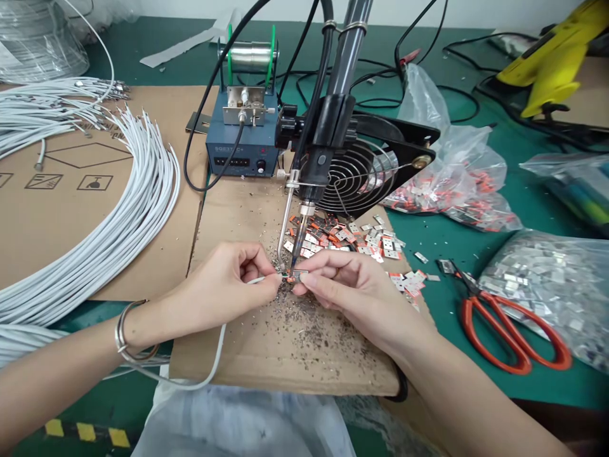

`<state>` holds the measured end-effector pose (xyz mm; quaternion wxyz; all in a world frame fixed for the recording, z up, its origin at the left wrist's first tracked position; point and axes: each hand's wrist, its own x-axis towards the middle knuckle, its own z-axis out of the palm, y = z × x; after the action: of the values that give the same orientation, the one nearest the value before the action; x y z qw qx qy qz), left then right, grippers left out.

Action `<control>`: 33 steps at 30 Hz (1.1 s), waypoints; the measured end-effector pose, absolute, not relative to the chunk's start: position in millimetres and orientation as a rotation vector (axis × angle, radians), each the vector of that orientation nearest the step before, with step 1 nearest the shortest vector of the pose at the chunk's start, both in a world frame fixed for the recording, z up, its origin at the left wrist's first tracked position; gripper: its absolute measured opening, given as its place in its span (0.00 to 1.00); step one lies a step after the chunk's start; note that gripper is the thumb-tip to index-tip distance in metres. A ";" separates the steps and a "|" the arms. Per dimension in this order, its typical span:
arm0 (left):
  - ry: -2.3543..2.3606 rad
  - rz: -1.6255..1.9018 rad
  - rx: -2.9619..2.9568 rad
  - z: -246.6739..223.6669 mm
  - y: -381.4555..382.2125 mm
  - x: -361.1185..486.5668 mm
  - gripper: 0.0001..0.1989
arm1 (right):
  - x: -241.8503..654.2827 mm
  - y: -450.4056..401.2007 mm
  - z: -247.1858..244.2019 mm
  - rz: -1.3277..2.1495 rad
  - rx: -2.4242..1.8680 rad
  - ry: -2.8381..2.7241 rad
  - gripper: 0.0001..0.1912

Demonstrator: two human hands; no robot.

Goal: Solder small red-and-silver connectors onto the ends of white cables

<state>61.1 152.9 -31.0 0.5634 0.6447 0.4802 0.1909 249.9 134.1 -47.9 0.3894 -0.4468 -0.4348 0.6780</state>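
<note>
Between thumb and fingers, my left hand pinches a white cable close to its stripped end. My right hand grips a small metal USB connector by its shell. Cable end and connector meet right under the tip of a soldering iron, which is fixed on a stand and points down. A thin metal solder feed tube ends beside that tip. Just behind my right hand lies a heap of loose connectors, some with orange parts.
A solder feeder box with a spool stands behind, beside a black fan. Cable bundles lie left. Red-handled scissors and bags of parts are at right. Dark crumbs cover the cardboard.
</note>
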 end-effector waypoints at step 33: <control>1.192 0.425 1.653 -35.3 152.8 60.9 0.07 | 247.7 132.9 -45.9 1.659 -1.214 -1.174 0.08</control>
<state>60.9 152.8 -35.3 0.5055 0.6850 0.4943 0.1762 247.7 132.9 -45.9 0.3774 -0.4748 -0.4593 0.6490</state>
